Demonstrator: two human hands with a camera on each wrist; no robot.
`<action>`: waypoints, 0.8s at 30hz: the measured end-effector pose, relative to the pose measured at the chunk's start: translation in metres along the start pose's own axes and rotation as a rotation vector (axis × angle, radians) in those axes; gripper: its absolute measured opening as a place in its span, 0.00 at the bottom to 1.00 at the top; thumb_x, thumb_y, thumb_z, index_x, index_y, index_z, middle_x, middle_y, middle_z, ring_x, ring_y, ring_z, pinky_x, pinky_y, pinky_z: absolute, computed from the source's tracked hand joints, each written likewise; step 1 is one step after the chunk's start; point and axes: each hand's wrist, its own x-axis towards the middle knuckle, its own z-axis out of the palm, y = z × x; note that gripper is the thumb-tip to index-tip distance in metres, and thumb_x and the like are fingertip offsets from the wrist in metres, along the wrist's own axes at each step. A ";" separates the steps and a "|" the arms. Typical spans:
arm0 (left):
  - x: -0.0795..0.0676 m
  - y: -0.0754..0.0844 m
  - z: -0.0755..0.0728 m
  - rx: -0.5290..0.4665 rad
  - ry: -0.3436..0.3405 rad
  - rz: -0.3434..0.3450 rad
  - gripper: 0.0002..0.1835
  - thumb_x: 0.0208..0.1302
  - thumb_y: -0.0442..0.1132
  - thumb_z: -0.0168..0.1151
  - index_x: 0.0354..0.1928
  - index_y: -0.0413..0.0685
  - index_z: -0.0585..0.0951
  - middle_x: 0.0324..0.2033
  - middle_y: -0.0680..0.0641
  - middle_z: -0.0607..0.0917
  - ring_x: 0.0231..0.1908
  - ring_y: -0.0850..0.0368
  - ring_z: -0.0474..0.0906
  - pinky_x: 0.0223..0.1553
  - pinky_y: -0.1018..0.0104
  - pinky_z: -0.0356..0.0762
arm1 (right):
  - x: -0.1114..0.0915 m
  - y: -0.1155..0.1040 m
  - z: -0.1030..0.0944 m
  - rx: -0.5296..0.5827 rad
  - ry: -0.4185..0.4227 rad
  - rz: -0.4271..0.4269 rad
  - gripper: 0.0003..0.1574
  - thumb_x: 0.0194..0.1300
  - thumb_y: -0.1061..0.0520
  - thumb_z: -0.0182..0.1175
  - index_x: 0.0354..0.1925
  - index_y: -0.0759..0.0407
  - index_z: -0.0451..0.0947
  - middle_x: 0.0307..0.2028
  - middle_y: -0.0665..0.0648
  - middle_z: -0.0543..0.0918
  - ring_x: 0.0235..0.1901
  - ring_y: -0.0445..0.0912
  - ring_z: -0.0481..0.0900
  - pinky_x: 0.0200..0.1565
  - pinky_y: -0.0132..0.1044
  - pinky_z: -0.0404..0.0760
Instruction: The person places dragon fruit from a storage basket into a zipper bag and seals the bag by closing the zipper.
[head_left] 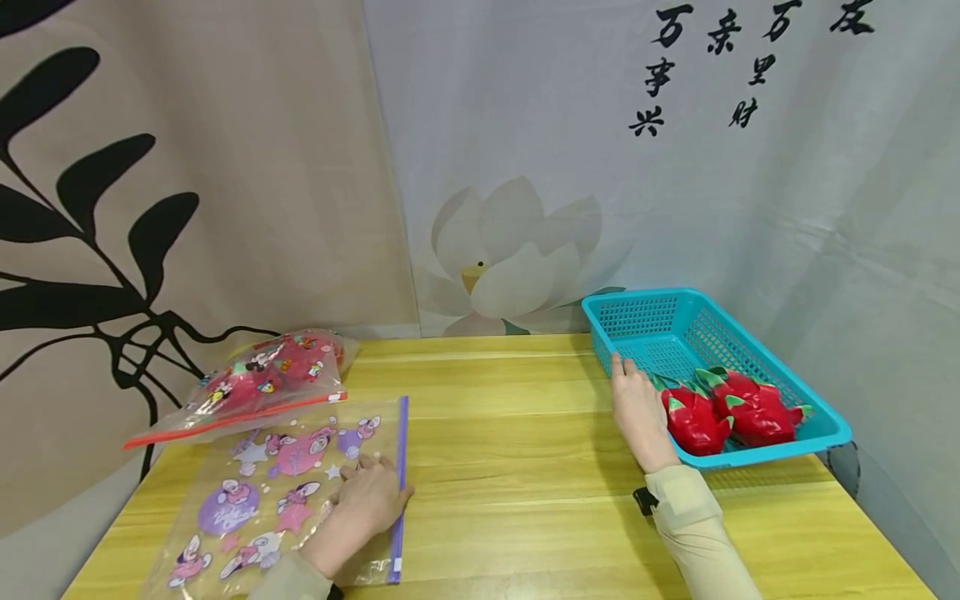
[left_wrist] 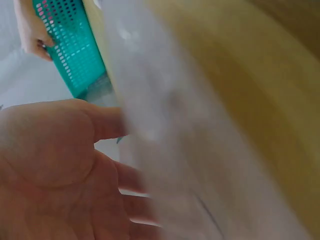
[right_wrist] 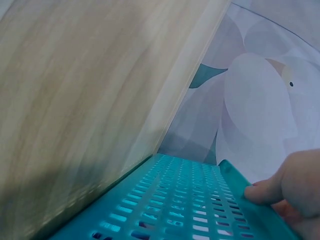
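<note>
My left hand [head_left: 367, 500] lies on a clear zip bag [head_left: 232, 508] with a purple edge and cartoon prints, fingers extended near that edge. The left wrist view shows the palm and spread fingers beside a blurred sheet of the bag. My right hand [head_left: 637, 408] grips the left rim of a blue plastic basket [head_left: 652, 350]. In the right wrist view, the thumb [right_wrist: 262, 191] presses the rim from outside, with the other fingers partly hidden behind it. Red dragon fruits [head_left: 697, 421] with green tips sit at the basket's near end.
Behind the flat bag lies another clear bag [head_left: 277, 375] with a red zip edge and red fruit inside, overlapping it. Yellow wood table [head_left: 495, 442] stretches between bag and basket. A printed curtain [head_left: 510, 150] hangs along the table's back edge.
</note>
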 end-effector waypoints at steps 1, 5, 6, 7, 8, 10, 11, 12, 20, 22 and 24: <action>0.000 0.001 0.000 -0.003 0.005 0.002 0.36 0.59 0.51 0.58 0.58 0.26 0.67 0.55 0.18 0.64 0.51 0.15 0.60 0.32 0.28 0.71 | 0.000 0.000 0.000 0.000 0.007 0.000 0.27 0.59 0.74 0.50 0.59 0.72 0.65 0.51 0.73 0.75 0.39 0.65 0.77 0.33 0.55 0.80; 0.000 0.002 0.000 -0.021 0.005 0.002 0.33 0.59 0.48 0.58 0.57 0.25 0.67 0.55 0.18 0.64 0.51 0.15 0.60 0.31 0.29 0.72 | -0.001 0.001 0.001 0.000 0.032 -0.008 0.26 0.59 0.74 0.48 0.58 0.72 0.66 0.49 0.72 0.75 0.37 0.65 0.77 0.32 0.55 0.79; 0.000 0.002 0.000 -0.025 0.002 0.006 0.33 0.59 0.47 0.58 0.57 0.25 0.67 0.55 0.18 0.64 0.51 0.15 0.60 0.32 0.29 0.72 | -0.001 0.001 0.001 0.002 0.031 -0.008 0.26 0.60 0.74 0.48 0.58 0.72 0.66 0.49 0.72 0.75 0.36 0.65 0.77 0.32 0.55 0.79; 0.000 0.002 0.000 -0.029 -0.004 0.015 0.32 0.59 0.45 0.57 0.57 0.24 0.67 0.55 0.17 0.63 0.51 0.14 0.60 0.32 0.29 0.72 | -0.001 0.001 0.001 0.002 0.028 -0.008 0.26 0.59 0.75 0.48 0.58 0.72 0.66 0.49 0.72 0.75 0.37 0.65 0.77 0.32 0.55 0.79; 0.000 0.002 0.000 -0.035 -0.008 0.026 0.31 0.59 0.44 0.56 0.57 0.23 0.67 0.56 0.17 0.63 0.51 0.14 0.59 0.32 0.29 0.72 | 0.000 0.001 0.001 0.001 0.026 -0.009 0.27 0.59 0.75 0.48 0.58 0.72 0.65 0.50 0.73 0.75 0.37 0.65 0.77 0.32 0.55 0.80; 0.001 0.002 0.000 -0.043 0.006 0.055 0.29 0.58 0.41 0.56 0.55 0.22 0.68 0.54 0.16 0.63 0.49 0.13 0.60 0.32 0.29 0.72 | -0.001 0.000 0.000 -0.001 0.019 -0.009 0.27 0.59 0.75 0.49 0.59 0.72 0.65 0.50 0.73 0.75 0.38 0.65 0.77 0.32 0.55 0.80; 0.001 0.003 0.000 -0.042 0.017 0.071 0.28 0.58 0.40 0.55 0.53 0.21 0.69 0.53 0.16 0.64 0.48 0.13 0.62 0.32 0.30 0.73 | -0.001 0.000 0.000 -0.002 0.018 -0.009 0.27 0.59 0.75 0.49 0.59 0.72 0.65 0.50 0.73 0.75 0.38 0.65 0.77 0.32 0.54 0.80; 0.001 0.003 0.000 -0.042 0.033 0.089 0.25 0.57 0.38 0.55 0.51 0.21 0.70 0.51 0.16 0.67 0.45 0.14 0.64 0.32 0.32 0.74 | -0.001 0.000 0.000 -0.003 0.016 -0.010 0.28 0.59 0.74 0.50 0.59 0.72 0.65 0.50 0.73 0.75 0.38 0.64 0.77 0.32 0.54 0.80; 0.001 0.010 0.001 -0.112 0.122 0.216 0.14 0.56 0.33 0.55 0.40 0.27 0.74 0.28 0.35 0.76 0.23 0.45 0.71 0.21 0.58 0.73 | -0.002 0.001 0.001 -0.011 0.024 -0.018 0.27 0.59 0.74 0.51 0.59 0.72 0.65 0.51 0.73 0.75 0.38 0.65 0.77 0.31 0.53 0.81; -0.001 0.014 0.001 -0.129 0.125 0.243 0.15 0.56 0.33 0.56 0.42 0.26 0.74 0.30 0.36 0.77 0.23 0.47 0.71 0.19 0.61 0.73 | -0.002 0.000 0.001 -0.010 0.030 -0.021 0.27 0.59 0.74 0.51 0.59 0.73 0.65 0.50 0.74 0.75 0.38 0.65 0.77 0.31 0.53 0.81; -0.002 0.019 0.001 -0.146 0.119 0.270 0.17 0.57 0.34 0.56 0.45 0.25 0.73 0.32 0.35 0.79 0.22 0.50 0.72 0.17 0.64 0.73 | -0.001 0.000 0.001 -0.008 0.036 -0.022 0.27 0.59 0.74 0.51 0.58 0.72 0.66 0.50 0.73 0.75 0.37 0.64 0.77 0.31 0.53 0.81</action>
